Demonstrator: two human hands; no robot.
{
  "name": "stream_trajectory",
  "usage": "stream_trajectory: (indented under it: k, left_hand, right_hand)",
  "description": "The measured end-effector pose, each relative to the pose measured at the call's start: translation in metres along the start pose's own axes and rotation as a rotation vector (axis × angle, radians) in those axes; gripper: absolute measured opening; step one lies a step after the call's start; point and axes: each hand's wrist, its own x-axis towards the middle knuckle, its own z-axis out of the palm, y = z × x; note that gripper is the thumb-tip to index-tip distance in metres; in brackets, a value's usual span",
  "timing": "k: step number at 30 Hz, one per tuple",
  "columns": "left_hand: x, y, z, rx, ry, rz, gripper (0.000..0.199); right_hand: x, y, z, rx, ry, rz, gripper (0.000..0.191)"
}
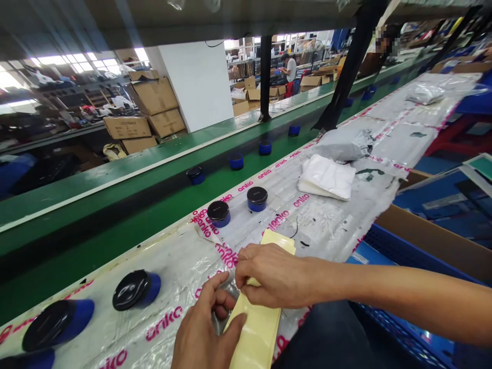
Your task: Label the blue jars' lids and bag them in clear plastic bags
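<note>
Landmark: long green flat conveyor belt (169,225). Pale yellow glossy paper strips, long and narrow, in a loose stack (257,333), lie on the near side of the belt, over the worktop (184,269) covered in clear plastic with pink lettering. Strips' long axis runs away from the wearer, across the line of the belt; far end points toward the belt and leans a little right, near end leaves view at the bottom.

Right hand (269,274) is over the middle of the stack, belt side of the wearer; fingers bent, nearly closed at the stack's left edge, exact hold hidden. Left hand (211,323) is just beside, on the same near side of the belt; thumb on the stack, fingers half curled beside its left edge, moderate gap to the thumb. Cannot tell if they grip it.

Blue round tubs with glossy black lids (257,199) stand in a scattered row along the near edge of the belt, on the worktop; more blue round tubs (236,161) sit on the belt itself. White folded soft sheets (326,177) and a grey crumpled plastic bag (342,144) lie farther along the belt's near side, touching or almost.
</note>
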Motion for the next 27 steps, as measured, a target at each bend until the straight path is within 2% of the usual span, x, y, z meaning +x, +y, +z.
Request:
stream_trajectory:
  k: [6, 12, 19, 27]
  left_hand:
    - [0.000, -0.004, 0.000, 0.029, -0.026, 0.001, 0.053]
    - [0.000, -0.006, 0.002, 0.024, -0.005, 0.017, 0.055]
    - [0.001, 0.001, 0.000, 0.052, -0.002, 0.003, 0.047]
    - [0.002, 0.022, -0.007, 0.035, 0.043, -0.007, 0.035]
  right_hand:
    - [0.002, 0.001, 0.002, 0.001, 0.017, -0.003, 0.010]
    - [0.000, 0.000, 0.002, 0.012, 0.026, -0.027, 0.010]
    - [-0.004, 0.001, -0.003, 0.100, 0.054, -0.050, 0.011]
    - [0.000, 0.001, -0.014, 0.401, 0.063, 0.102, 0.010]
